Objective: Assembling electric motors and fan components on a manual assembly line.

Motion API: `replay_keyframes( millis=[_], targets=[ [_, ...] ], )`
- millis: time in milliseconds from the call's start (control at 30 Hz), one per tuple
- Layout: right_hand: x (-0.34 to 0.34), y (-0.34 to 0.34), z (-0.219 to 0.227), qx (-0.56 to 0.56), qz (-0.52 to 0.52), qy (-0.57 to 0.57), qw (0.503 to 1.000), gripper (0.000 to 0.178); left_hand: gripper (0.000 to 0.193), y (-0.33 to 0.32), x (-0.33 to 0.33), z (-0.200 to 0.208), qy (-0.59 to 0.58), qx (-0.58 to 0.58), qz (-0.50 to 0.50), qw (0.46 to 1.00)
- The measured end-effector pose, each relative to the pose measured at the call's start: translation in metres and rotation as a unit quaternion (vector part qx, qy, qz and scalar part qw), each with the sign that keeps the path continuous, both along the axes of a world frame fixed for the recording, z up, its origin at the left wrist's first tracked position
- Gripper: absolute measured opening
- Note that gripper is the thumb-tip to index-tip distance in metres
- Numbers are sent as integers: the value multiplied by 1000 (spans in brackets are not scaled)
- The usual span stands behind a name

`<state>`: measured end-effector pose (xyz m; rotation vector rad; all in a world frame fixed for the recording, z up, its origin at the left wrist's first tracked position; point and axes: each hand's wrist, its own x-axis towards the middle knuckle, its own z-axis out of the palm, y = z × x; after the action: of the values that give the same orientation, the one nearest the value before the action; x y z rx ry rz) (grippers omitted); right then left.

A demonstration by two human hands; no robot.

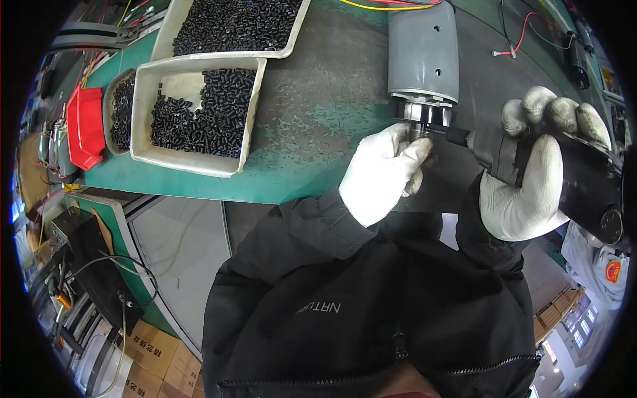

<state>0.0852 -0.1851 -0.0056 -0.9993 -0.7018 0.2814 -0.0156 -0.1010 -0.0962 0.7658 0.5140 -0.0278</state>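
A grey cylindrical motor [423,56] lies on the worn green bench, its shiny metal end toward me. My left hand [381,174], in a white glove, is closed at that end, thumb and fingers pinching the threaded metal shaft [419,131]. My gloved right hand [531,179] is wrapped around a black hand-held power tool [587,182] to the right. The tool's narrow nose [458,136] points left, close beside the shaft; whether it touches is unclear. Part of the shaft is hidden by my left fingers.
Left of the motor stand a white bin [252,126] and a larger white bin [292,40] behind it, both with many small black cylindrical pieces. A smaller tub [109,109] and a red bin [85,129] sit further left. Loose wires [514,50] lie at the back right.
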Motion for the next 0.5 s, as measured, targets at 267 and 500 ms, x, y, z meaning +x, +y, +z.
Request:
replay_keyframes(
  millis=[267, 500],
  targets=[
    [9, 6, -10, -14, -20, -127, 992, 34, 16, 1, 3, 3, -1, 50, -17, 999],
    [21, -16, 5, -77, -245, -73, 964, 24, 27, 11, 1, 14, 3, 135, -63, 989]
  ],
)
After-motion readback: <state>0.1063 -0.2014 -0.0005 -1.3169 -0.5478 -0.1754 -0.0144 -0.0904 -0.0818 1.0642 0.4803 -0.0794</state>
